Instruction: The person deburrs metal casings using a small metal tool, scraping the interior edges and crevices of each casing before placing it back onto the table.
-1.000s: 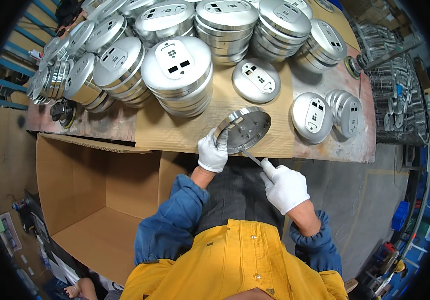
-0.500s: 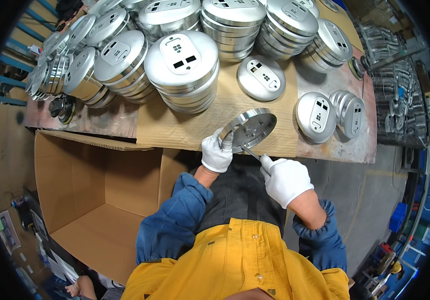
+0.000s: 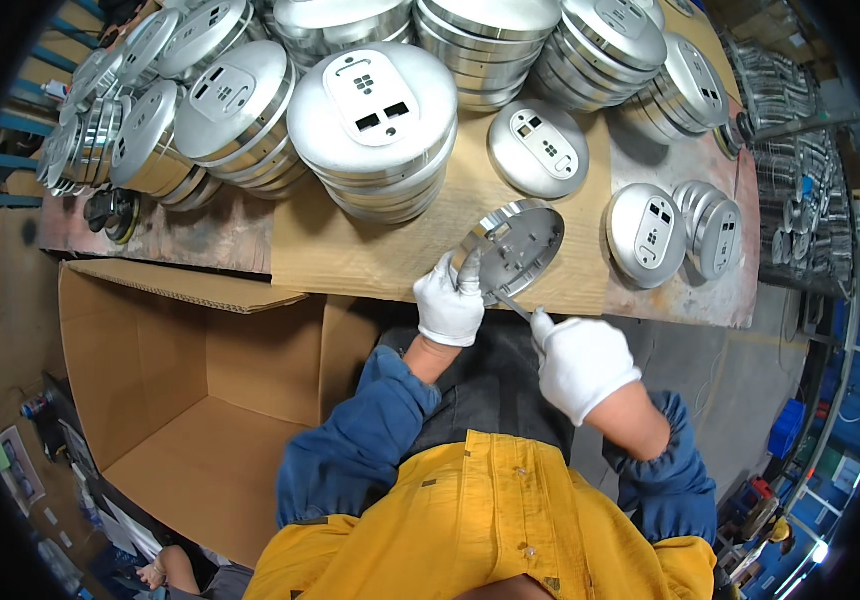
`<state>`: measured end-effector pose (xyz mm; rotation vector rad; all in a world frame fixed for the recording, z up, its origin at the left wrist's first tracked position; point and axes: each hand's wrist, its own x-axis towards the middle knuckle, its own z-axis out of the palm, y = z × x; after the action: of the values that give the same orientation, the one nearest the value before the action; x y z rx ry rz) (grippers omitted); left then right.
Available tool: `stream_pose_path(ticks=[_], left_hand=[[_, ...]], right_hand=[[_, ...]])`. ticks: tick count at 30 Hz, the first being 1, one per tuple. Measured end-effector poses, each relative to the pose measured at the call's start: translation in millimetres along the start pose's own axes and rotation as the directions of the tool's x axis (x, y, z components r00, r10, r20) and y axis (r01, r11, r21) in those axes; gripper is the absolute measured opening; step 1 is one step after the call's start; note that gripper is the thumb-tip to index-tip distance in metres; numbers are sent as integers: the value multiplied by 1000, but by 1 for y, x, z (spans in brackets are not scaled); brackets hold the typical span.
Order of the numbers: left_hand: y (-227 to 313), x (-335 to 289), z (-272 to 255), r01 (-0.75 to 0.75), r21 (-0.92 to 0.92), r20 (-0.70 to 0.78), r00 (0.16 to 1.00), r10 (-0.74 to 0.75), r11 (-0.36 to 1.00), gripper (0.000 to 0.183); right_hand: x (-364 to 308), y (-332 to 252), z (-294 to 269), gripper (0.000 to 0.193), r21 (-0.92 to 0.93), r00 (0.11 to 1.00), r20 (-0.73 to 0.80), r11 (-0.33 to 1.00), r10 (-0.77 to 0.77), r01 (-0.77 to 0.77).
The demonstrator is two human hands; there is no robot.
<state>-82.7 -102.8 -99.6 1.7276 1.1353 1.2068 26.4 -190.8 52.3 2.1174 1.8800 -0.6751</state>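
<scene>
In a white glove, my left hand (image 3: 452,302) grips the left rim of a round metal cover (image 3: 525,255), tilted up so that its hollow inner side shows. My right hand (image 3: 587,368), also gloved in white, is closed round a thin grey metal file-like tool (image 3: 513,303). The tool's tip meets the cover's lower rim, close to my left fingers. Beyond the held cover a single silver cover (image 3: 538,150) lies face up on the cardboard sheet (image 3: 350,262). A tall stack of like covers (image 3: 375,105) stands to its left.
More stacks of silver covers (image 3: 235,100) fill the far side of the table (image 3: 740,300). At the right lie a single cover (image 3: 647,236) and a short leaning row (image 3: 718,240). An open cardboard box (image 3: 140,360) stands below the table's left edge. Another person's hand (image 3: 162,568) shows at lower left.
The view has shifted slightly. The held cover has turned a little, showing more of its inside, and both hands have moved slightly right with the tool still at the rim.
</scene>
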Motion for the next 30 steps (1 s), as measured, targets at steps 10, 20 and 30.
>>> stream_pose_path(ticks=[10,20,30], left_hand=[[8,2,-3,43,104,-25,999,-41,994,32],[-24,-12,-2,-217,-34,-33,976,216,976,25],[-23,-13,-5,-217,-129,-19,976,216,968,23]], right_hand=[[-21,-14,98,51,142,902,-368,972,227,-187],[-20,14,11,30,83,991,-107,994,85,-76],[-11,7,11,27,34,993,-107,998,59,-56]])
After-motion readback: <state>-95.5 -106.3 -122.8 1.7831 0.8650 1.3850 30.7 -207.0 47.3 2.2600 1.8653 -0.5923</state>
